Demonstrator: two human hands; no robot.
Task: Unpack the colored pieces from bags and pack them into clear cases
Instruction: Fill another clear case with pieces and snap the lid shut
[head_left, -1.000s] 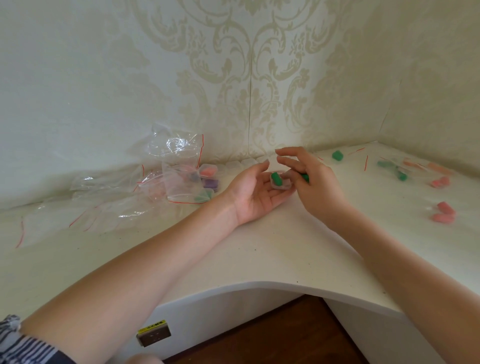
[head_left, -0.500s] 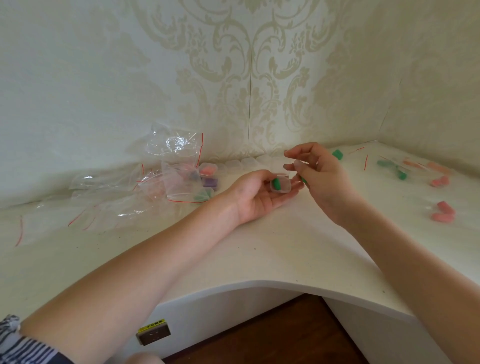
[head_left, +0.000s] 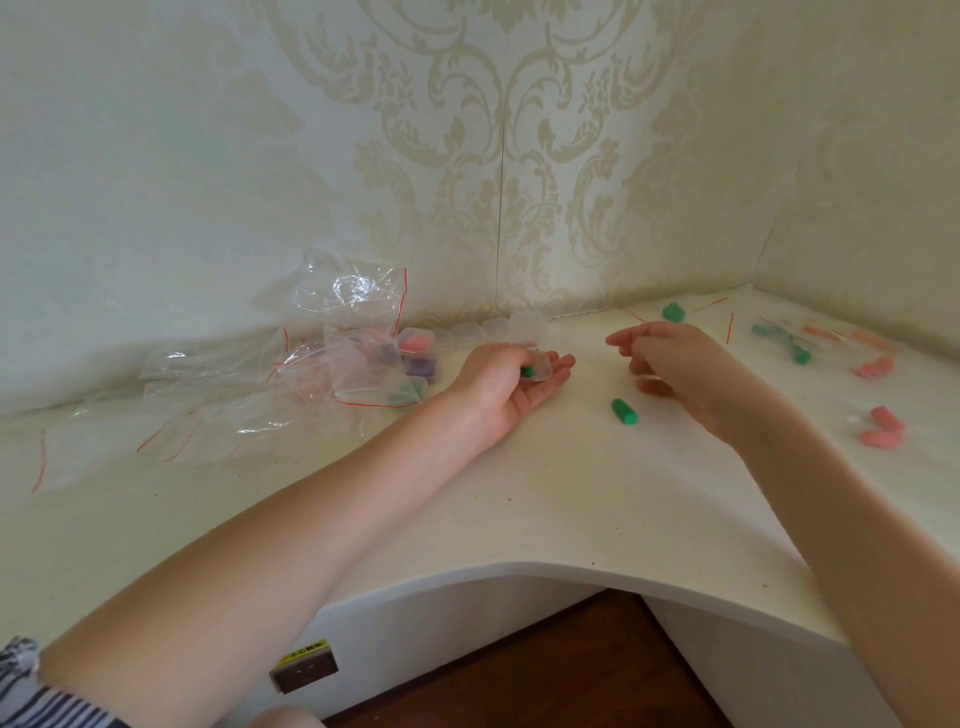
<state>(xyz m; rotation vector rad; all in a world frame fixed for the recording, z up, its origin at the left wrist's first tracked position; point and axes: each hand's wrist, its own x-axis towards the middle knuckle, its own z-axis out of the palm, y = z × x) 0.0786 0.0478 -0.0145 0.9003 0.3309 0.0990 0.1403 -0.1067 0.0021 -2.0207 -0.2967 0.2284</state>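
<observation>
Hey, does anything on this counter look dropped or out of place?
One green piece lies loose on the counter between the hands, apart from the case in the left hand. Nothing looks damaged.

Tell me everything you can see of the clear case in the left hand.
The clear case is small, boxy and looks like transparent plastic. It lies on the upturned fingers of the left hand, with the thumb against its near side. A green piece shows through it. Whether a lid is on cannot be told.
</observation>
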